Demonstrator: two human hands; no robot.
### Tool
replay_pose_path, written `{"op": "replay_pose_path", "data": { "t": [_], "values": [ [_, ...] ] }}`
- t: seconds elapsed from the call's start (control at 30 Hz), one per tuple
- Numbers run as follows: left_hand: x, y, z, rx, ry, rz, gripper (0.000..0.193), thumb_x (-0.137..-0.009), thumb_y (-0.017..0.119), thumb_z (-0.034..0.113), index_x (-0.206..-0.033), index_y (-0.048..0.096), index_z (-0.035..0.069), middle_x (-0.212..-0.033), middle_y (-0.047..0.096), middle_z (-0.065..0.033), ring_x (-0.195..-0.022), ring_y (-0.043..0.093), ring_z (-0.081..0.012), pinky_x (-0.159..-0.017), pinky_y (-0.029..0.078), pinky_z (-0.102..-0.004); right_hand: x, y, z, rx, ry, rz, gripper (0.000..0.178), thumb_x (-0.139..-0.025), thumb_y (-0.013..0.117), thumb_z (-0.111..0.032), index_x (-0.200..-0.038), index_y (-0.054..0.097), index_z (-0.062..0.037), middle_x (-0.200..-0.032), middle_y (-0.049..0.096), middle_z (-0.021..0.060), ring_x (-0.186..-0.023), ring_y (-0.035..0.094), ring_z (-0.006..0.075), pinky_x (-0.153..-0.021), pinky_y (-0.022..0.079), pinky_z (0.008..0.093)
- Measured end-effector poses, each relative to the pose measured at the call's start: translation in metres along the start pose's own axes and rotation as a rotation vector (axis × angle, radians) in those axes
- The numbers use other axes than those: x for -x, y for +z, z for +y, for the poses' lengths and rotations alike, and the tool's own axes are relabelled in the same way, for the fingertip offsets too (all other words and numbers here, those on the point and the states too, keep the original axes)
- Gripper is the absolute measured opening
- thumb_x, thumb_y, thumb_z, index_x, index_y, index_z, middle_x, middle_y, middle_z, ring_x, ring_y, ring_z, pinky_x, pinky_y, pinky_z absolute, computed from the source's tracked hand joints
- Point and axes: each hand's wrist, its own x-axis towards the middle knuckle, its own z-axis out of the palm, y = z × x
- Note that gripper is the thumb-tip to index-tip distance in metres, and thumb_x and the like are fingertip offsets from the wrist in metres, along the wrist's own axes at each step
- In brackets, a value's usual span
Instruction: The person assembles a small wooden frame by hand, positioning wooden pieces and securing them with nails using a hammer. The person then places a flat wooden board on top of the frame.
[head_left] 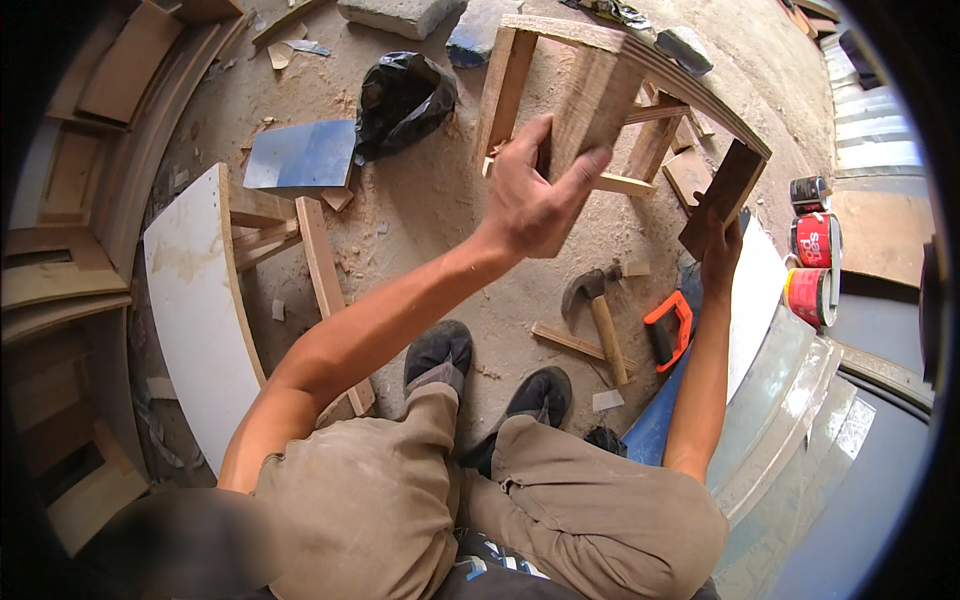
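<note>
right hand [722, 250] fingers hidden behind wooden frame [610, 90] end

Both hands [535, 195] [722, 250] on curved wooden frame [610, 75]

Three round tins stand in a column at the right edge of the frame. The upper tin [808, 190] is dark with a red band. The middle tin [817, 240] and lower tin [811, 297] wear red labels with white lettering. A crumpled black plastic bag [403, 100] lies upper centre-left on the sandy floor.
</note>
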Motion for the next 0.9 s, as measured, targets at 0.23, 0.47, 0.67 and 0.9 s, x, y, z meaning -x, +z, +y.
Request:
{"op": "replay_pose_path", "data": {
  "t": [0.23,0.47,0.67,0.9],
  "values": [
    [0.015,0.007,0.006,0.050,0.097,-0.022,0.054,-0.091,0.069,0.031,-0.126,0.054,-0.007,-0.103,0.063,-0.0109,-0.091,0.061,-0.0141,-0.081,0.050,-0.0283,-0.002,-0.004,0.015,-0.004,-0.047,0.017,0.037,-0.099,0.060,-0.013,-0.131,0.052,0.0031,-0.118,0.069,0.0145,-0.107,0.066,0.0200,-0.094,0.051,0.0338],
    [-0.008,-0.062,-0.063,-0.237,0.413,-0.008,0.087,-0.091,0.047,0.074,-0.128,0.051,-0.005,-0.106,0.059,-0.0064,-0.093,0.055,-0.0133,-0.078,0.046,-0.0312,-0.022,0.016,0.018,0.021,-0.086,-0.009,0.034,-0.090,0.069,-0.009,-0.121,0.059,-0.0009,-0.107,0.069,0.0058,-0.096,0.064,0.0140,-0.084,0.051,0.0296],
    [-0.051,-0.152,-0.157,-0.569,0.380,-0.059,0.085,-0.093,0.047,0.071,-0.131,0.050,-0.005,-0.116,0.065,-0.0152,-0.107,0.062,-0.0253,-0.092,0.048,-0.0377,0.032,0.093,0.063,-0.003,-0.102,0.196,0.037,-0.089,0.069,-0.011,-0.121,0.055,0.0003,-0.107,0.064,0.0116,-0.098,0.062,0.0206,-0.086,0.050,0.0353],
    [-0.032,-0.163,-0.150,0.396,-0.028,0.106,0.078,-0.100,0.041,0.063,-0.142,0.047,-0.003,-0.135,0.058,-0.0115,-0.126,0.053,-0.0217,-0.110,0.036,-0.0361,0.094,0.126,0.075,0.080,-0.125,0.059,0.063,-0.086,0.075,-0.013,-0.136,0.041,0.0018,-0.130,0.052,0.0217,-0.120,0.054,0.0342,-0.099,0.045,0.0415]
  ]
}}
